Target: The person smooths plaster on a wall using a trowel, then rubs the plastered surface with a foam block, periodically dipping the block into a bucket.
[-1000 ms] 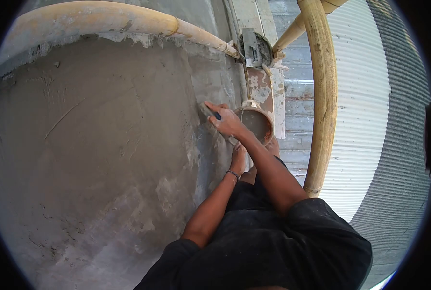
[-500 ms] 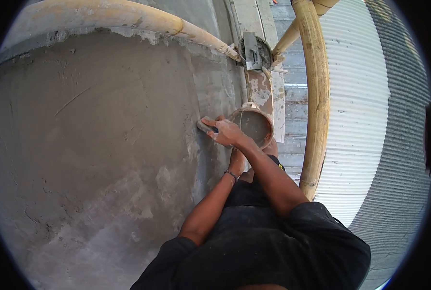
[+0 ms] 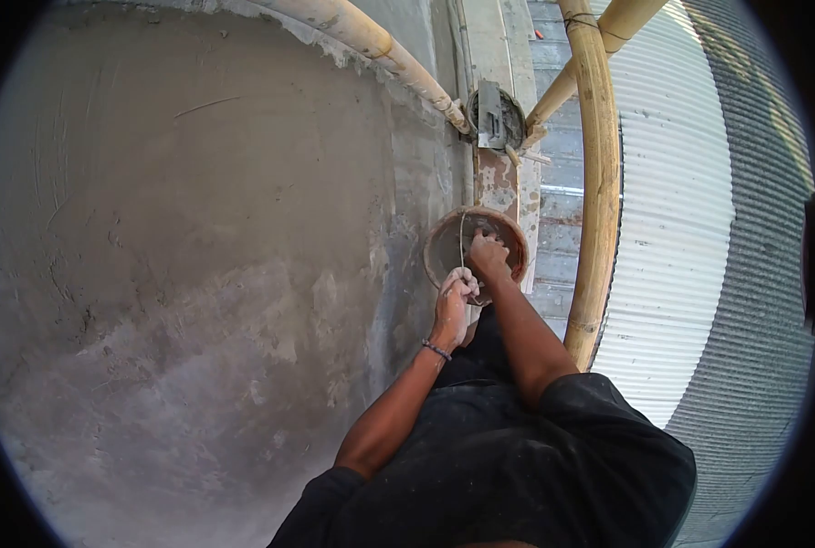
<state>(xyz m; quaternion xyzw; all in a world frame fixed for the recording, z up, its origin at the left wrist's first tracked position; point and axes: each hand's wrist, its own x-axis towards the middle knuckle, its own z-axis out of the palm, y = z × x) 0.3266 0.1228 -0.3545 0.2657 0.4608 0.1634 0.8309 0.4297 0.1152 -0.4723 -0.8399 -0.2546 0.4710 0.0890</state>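
A round bucket (image 3: 430, 253) with a mud-stained rim stands on the plank close in front of my body. My left hand (image 3: 457, 297) is closed at its near side, gripping the thin bucket handle (image 3: 463, 239). Inside the bucket is my right hand (image 3: 489, 258), its fingers curled over what looks like a grey sponge-like pad, mostly hidden by the hand. Beyond it sits a second bucket (image 3: 514, 123) of dark mortar, with a flat metal trowel (image 3: 490, 115) lying across its top.
A grey plastered wall (image 3: 243, 201) fills the left side. Bamboo poles (image 3: 594, 183) rise on the right, and another pole (image 3: 371, 36) slants across the wall. The narrow plank (image 3: 499, 183) runs ahead, beside corrugated roofing sheets (image 3: 667, 219).
My right hand has come away from the wall, where it held a grey pad, and gone down into the bucket. My left hand has come up to the bucket's handle. The view has shifted slightly.
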